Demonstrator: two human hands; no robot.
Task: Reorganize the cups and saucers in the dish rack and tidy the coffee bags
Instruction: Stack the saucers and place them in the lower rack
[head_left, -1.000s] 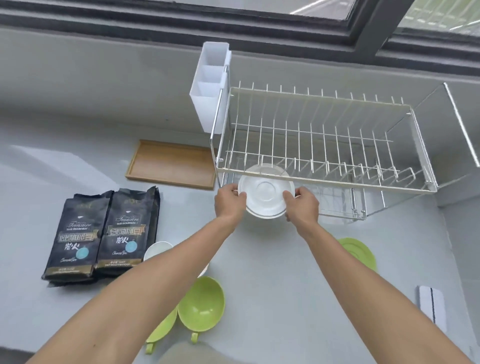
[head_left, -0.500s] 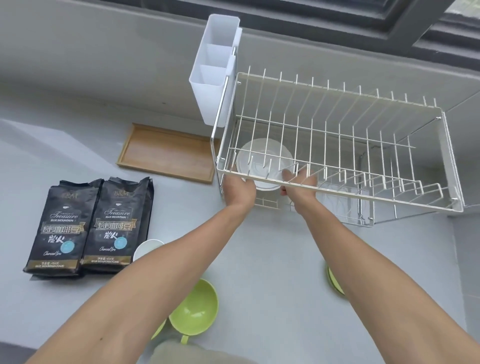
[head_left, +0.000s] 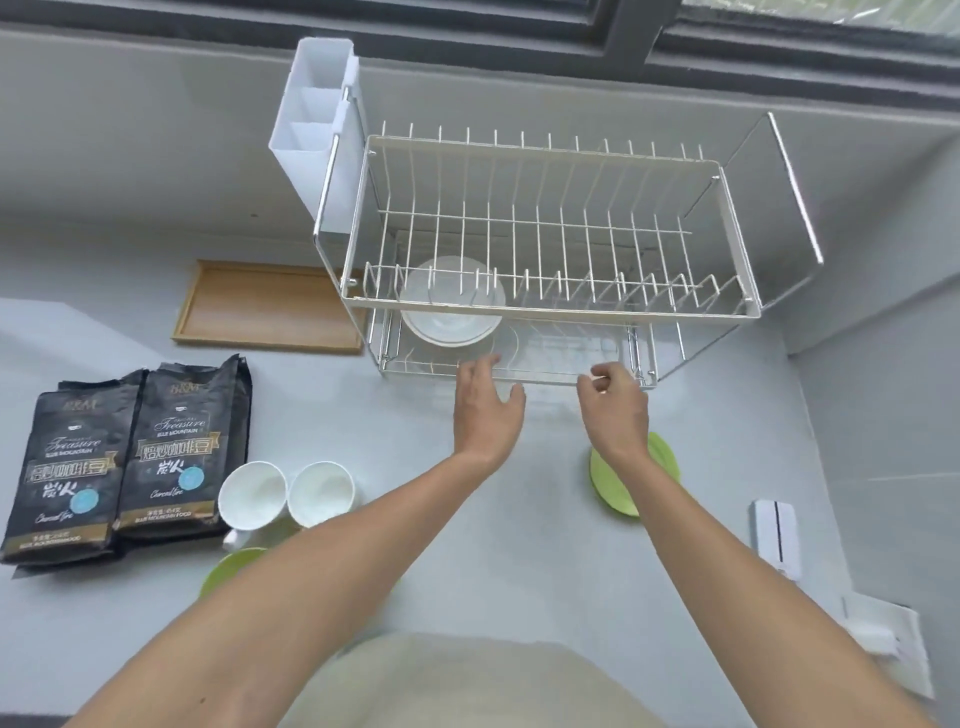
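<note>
Surface: a pale grey surface (head_left: 519, 519) is seen below a dark-framed window, with a grey wall behind.
Dish rack: a two-tier white wire dish rack (head_left: 550, 312) is set against the wall, with a white cutlery holder (head_left: 317, 135) hung on its left end; its upper tier is empty.
Coffee bags: two black coffee bags (head_left: 124, 452) are laid flat side by side at the left edge, just touching each other; as soft foil pouches they are judged light and pliable, best taken by the sides.
Tray: a shallow wooden tray (head_left: 270, 306) is placed between the bags and the rack.
White saucers: white saucers (head_left: 452, 312), seemingly a stack of two, are lodged at the left of the lower tier, seen partly through the upper wires.
Green saucer: a green saucer (head_left: 618, 488) is lying on the surface near the rack, partly hidden by the right wrist; glazed ware is judged stiff, slippery and breakable, best pinched at opposite rim edges.
Cups: two white cups (head_left: 285, 493) are stood mouth-up just beside the bags; a green piece below them is partly hidden. Each is judged light but fragile, best held around the body or by the handle.
Left hand: the left hand (head_left: 485, 410) is held empty before the lower tier, its grip spread.
Right hand: the right hand (head_left: 613, 410) is empty, its grip loosely curled on nothing.
</note>
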